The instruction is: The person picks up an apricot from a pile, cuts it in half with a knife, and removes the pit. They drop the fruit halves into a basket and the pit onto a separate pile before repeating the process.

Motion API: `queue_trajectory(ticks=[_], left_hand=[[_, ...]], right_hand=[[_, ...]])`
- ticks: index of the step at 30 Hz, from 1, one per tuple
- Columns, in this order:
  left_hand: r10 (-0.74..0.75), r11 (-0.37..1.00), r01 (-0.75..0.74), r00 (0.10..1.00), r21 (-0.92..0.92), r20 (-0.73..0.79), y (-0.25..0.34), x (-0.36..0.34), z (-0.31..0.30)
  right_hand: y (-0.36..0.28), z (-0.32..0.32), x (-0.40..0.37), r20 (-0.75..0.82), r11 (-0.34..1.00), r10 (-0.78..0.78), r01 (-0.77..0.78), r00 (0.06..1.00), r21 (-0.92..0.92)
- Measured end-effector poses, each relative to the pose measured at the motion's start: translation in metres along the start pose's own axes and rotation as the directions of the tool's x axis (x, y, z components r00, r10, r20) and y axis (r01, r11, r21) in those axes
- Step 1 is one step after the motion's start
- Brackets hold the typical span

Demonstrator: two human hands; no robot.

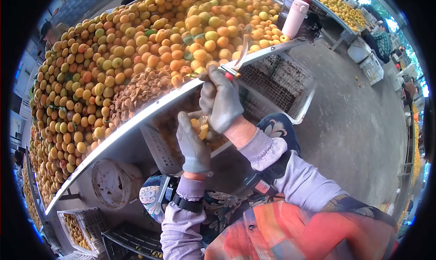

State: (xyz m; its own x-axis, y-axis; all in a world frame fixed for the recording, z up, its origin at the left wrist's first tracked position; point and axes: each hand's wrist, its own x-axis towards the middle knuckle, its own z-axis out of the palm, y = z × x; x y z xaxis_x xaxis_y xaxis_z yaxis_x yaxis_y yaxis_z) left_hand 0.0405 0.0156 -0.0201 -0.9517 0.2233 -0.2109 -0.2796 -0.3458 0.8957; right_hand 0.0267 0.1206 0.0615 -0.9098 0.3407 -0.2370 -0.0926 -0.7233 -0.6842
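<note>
My left hand (pixel 193 139), in a grey glove, is closed around a cut apricot (pixel 200 127) with moist yellow-orange flesh showing. Just above and to the right, my gloved right hand (pixel 222 99) grips a small hand tool (pixel 230 72) with a metal part and a red part. Its exact kind is hard to make out. Both hands are in front of the table's pale metal rim (pixel 168 98). Beyond that rim lies a heap of brown apricot pits (pixel 143 93), beside a large pile of whole apricots (pixel 113 51).
Below the table edge are a white crate (pixel 309 94), a stained white bucket (pixel 131 180), a crate holding apricots (pixel 93 233) and a black crate (pixel 131 244). A pink bottle (pixel 295 19) stands at the table's right end. Another person (pixel 381 44) sits at the far right.
</note>
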Motion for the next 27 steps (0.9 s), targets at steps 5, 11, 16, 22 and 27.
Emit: queue_trajectory(ticks=[5, 11, 16, 22, 27], left_hand=[[0.452, 0.758, -0.348, 0.890, 0.552, -0.060, 0.006, -0.010, 0.009], [0.292, 0.884, -0.197, 0.941, 0.424, -0.172, 0.007, -0.012, 0.011], [0.450, 0.620, -0.380, 0.889, 0.687, 0.086, -0.017, 0.004, -0.010], [0.490, 0.347, -0.507, 0.815, 0.789, 0.308, -0.026, -0.002, -0.025], [0.420, 0.448, -0.582, 0.807, 0.678, 0.415, -0.014, -0.007, -0.015]], right_hand=[[0.020, -0.018, 0.026, -0.101, 0.957, 0.160, -0.130, 0.982, 0.259], [0.026, -0.027, 0.029, -0.147, 0.908, 0.229, -0.157, 0.962, 0.389], [0.008, 0.003, -0.001, -0.057, 0.994, 0.035, -0.041, 0.998, -0.104], [0.006, -0.006, 0.003, 0.190, 0.975, 0.172, -0.139, 0.967, -0.173], [0.006, -0.007, 0.009, 0.429, 0.925, 0.089, 0.085, 0.899, -0.370]])
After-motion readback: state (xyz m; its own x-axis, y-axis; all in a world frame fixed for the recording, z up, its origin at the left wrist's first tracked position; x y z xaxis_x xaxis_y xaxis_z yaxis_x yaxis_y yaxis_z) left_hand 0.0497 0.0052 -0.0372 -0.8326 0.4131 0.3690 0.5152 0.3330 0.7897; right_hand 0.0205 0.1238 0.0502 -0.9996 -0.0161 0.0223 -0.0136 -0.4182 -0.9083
